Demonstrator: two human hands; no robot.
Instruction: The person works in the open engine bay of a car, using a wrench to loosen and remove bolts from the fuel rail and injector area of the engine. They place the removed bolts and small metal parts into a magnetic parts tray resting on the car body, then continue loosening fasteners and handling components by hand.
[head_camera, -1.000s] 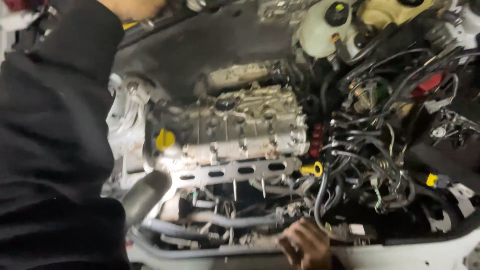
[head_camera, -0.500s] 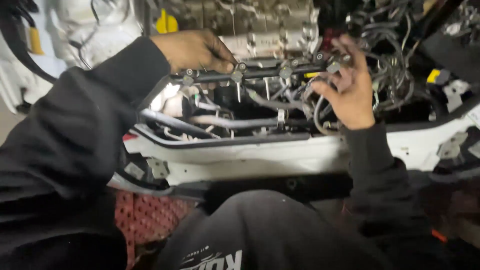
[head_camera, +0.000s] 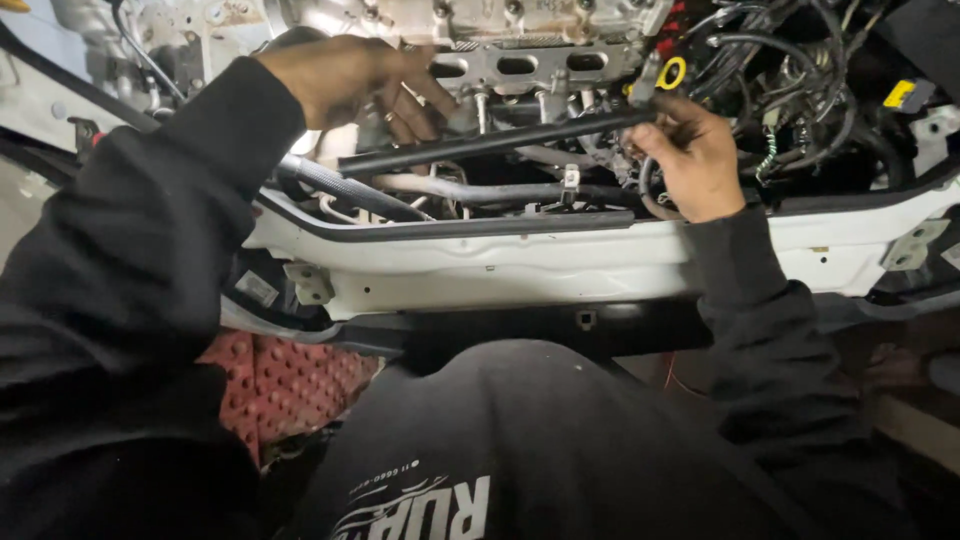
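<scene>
A long dark metal rail (head_camera: 500, 142) lies across the front of the open engine bay, tilted up toward the right. My left hand (head_camera: 350, 80) grips its left part, fingers curled down over it. Around the rail's right end my right hand (head_camera: 692, 158) is closed, just below a yellow ring cap (head_camera: 672, 72). Behind the rail sits the grey engine block with oval ports (head_camera: 520, 62). Both arms wear black sleeves.
A white front crossmember (head_camera: 560, 265) runs below the hands, with black hoses (head_camera: 480, 192) along it. Tangled black wiring (head_camera: 800, 70) and a yellow connector (head_camera: 900, 95) fill the right side. A red studded mat (head_camera: 285, 385) lies on the floor at lower left.
The view has dropped from the engine top toward the front edge. Both hands have come onto the rail, which now sits lower and clear of the engine ports.
</scene>
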